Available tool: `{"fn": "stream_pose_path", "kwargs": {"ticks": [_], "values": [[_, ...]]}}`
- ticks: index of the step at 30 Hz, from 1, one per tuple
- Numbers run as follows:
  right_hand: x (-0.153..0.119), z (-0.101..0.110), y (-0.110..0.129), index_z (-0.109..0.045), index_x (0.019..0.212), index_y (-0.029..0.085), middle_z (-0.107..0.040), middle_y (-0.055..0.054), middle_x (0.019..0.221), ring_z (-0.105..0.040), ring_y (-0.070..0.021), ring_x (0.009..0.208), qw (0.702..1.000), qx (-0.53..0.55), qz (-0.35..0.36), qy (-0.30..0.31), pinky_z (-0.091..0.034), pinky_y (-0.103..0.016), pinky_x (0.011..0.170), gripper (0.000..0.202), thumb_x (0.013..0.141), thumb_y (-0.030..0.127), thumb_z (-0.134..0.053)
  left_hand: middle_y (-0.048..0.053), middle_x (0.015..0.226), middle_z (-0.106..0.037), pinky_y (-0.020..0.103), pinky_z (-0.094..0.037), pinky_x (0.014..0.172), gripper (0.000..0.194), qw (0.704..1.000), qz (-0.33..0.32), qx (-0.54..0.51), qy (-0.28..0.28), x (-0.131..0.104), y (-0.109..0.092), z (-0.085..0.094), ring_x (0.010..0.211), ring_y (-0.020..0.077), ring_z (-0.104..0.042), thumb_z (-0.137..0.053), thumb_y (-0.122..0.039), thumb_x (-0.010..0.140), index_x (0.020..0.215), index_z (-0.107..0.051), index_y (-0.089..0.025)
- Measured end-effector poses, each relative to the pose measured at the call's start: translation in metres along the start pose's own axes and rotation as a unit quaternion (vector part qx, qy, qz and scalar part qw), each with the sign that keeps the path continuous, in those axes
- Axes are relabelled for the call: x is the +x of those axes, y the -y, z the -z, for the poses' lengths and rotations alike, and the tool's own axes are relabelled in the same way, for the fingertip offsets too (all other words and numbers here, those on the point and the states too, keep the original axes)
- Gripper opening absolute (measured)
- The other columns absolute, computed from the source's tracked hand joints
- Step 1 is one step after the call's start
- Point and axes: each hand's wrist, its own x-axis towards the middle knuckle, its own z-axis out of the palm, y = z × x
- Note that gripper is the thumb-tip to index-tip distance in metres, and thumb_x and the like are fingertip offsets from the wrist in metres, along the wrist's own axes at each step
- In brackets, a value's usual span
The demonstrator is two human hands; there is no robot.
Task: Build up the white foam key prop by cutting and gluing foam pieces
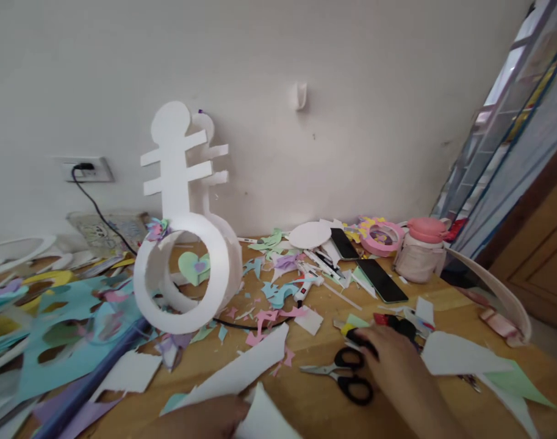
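My left hand [209,418], cut off by the bottom edge, is closed on a white foam sheet [244,369]. Another white piece [265,416] shows beside its fingertips. Right of centre, my right hand [388,353] has its fingers closed round a black and yellow utility knife [349,330], most of it hidden by the fingers. Black-handled scissors [335,369] lie slightly open just left of that hand. At left stands a white ring-shaped foam model [143,292] with an upright, barred post and a small flower cluster [158,229]. A green heart [191,268] shows through its ring.
Coloured scraps [278,296] cover much of the wooden table. Two phones [382,280], a pink tape roll [381,236] and a pink-lidded bottle [420,250] stand or lie toward the wall. A glue gun [302,291] trails a cord. Blue sheets [63,323] are piled at left.
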Motion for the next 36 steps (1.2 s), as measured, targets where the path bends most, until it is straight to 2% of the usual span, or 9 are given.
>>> {"fn": "stream_pose_path", "kwargs": {"ticks": [4, 8, 11, 17, 21, 24, 28, 31, 36], "values": [[-0.011, -0.003, -0.033, -0.073, 0.099, 0.020, -0.074, -0.015, 0.098, -0.067, -0.0415, 0.095, 0.991, -0.121, -0.024, -0.054, -0.050, -0.051, 0.077, 0.037, 0.066, 0.018, -0.057, 0.000, 0.099, -0.077, 0.027, -0.045, 0.078, 0.019, 0.998, 0.038, 0.058, -0.003, 0.008, -0.002, 0.004, 0.093, 0.0233, -0.067, -0.061, -0.035, 0.085, 0.094, -0.076, -0.027], [-0.007, -0.008, -0.047, -0.070, 0.097, 0.021, -0.075, -0.012, 0.096, -0.069, -0.0375, 0.092, 0.991, -0.127, -0.023, -0.024, -0.052, -0.048, 0.076, 0.031, 0.071, 0.029, -0.055, 0.000, 0.075, -0.072, 0.027, -0.040, 0.067, 0.035, 0.988, 0.033, 0.109, -0.105, 0.006, 0.002, 0.007, 0.074, 0.0213, -0.062, -0.057, -0.053, 0.088, 0.071, -0.069, -0.024], [-0.003, -0.002, -0.040, -0.067, 0.104, 0.019, -0.073, -0.014, 0.108, -0.070, -0.0355, 0.094, 0.995, -0.078, -0.050, -0.047, -0.054, -0.047, 0.076, 0.037, 0.076, 0.037, -0.048, 0.001, 0.062, -0.066, 0.028, -0.035, 0.060, 0.049, 0.981, 0.064, 0.138, -0.123, -0.002, -0.003, 0.008, 0.063, 0.0215, -0.060, -0.055, -0.062, 0.085, 0.056, -0.064, -0.024], [-0.014, 0.004, -0.014, -0.063, 0.113, 0.017, -0.072, -0.018, 0.113, -0.068, -0.0351, 0.105, 0.991, 0.056, -0.069, -0.101, -0.056, -0.045, 0.086, 0.048, 0.085, 0.049, -0.041, 0.006, 0.068, -0.067, 0.031, -0.038, 0.063, 0.056, 0.968, 0.078, 0.207, -0.117, 0.002, -0.014, 0.012, 0.066, 0.0232, -0.060, -0.042, -0.062, 0.091, 0.062, -0.066, -0.020], [-0.018, -0.009, -0.009, -0.062, 0.117, 0.017, -0.071, -0.017, 0.116, -0.067, -0.0336, 0.108, 0.995, 0.040, -0.029, -0.091, -0.055, -0.045, 0.090, 0.046, 0.089, 0.045, -0.040, 0.014, 0.110, -0.069, 0.041, -0.044, 0.089, 0.040, 0.940, -0.029, 0.287, -0.184, 0.018, 0.005, -0.010, 0.102, 0.0323, -0.061, -0.062, -0.052, 0.083, 0.101, -0.069, -0.018], [-0.016, -0.014, -0.008, -0.064, 0.117, 0.013, -0.072, -0.019, 0.111, -0.070, -0.0347, 0.100, 0.997, -0.018, -0.012, -0.080, -0.058, -0.047, 0.083, 0.047, 0.091, 0.041, -0.036, 0.018, 0.147, -0.047, 0.055, -0.029, 0.113, 0.074, 0.934, -0.095, 0.326, -0.107, 0.026, 0.020, -0.031, 0.135, 0.0397, -0.039, -0.076, -0.048, 0.073, 0.137, -0.053, -0.019], [-0.013, -0.018, -0.011, -0.067, 0.114, 0.010, -0.073, -0.020, 0.103, -0.072, -0.0333, 0.091, 0.990, -0.087, 0.037, -0.105, -0.059, -0.046, 0.077, 0.049, 0.093, 0.039, -0.034, 0.014, 0.139, -0.055, 0.055, -0.039, 0.108, 0.056, 0.916, -0.088, 0.384, -0.077, 0.024, 0.016, -0.042, 0.127, 0.0353, -0.049, -0.070, -0.040, 0.081, 0.133, -0.057, -0.026], [-0.011, -0.023, -0.016, -0.069, 0.111, 0.013, -0.074, -0.017, 0.095, -0.072, -0.0307, 0.085, 0.981, -0.114, 0.075, -0.135, -0.059, -0.043, 0.075, 0.049, 0.097, 0.039, -0.030, 0.015, 0.134, -0.057, 0.056, -0.043, 0.104, 0.061, 0.900, -0.030, 0.424, -0.101, 0.014, 0.004, -0.047, 0.123, 0.0368, -0.052, -0.071, -0.043, 0.078, 0.135, -0.056, -0.026], [-0.008, -0.030, -0.021, -0.072, 0.108, 0.012, -0.073, -0.018, 0.091, -0.071, -0.0309, 0.079, 0.973, -0.129, 0.103, -0.158, -0.059, -0.045, 0.069, 0.056, 0.100, 0.044, -0.027, 0.025, 0.142, -0.051, 0.056, -0.044, 0.104, 0.081, 0.884, 0.054, 0.461, -0.049, -0.001, 0.001, -0.069, 0.128, 0.0413, -0.050, -0.065, -0.056, 0.082, 0.148, -0.041, -0.014]]}}
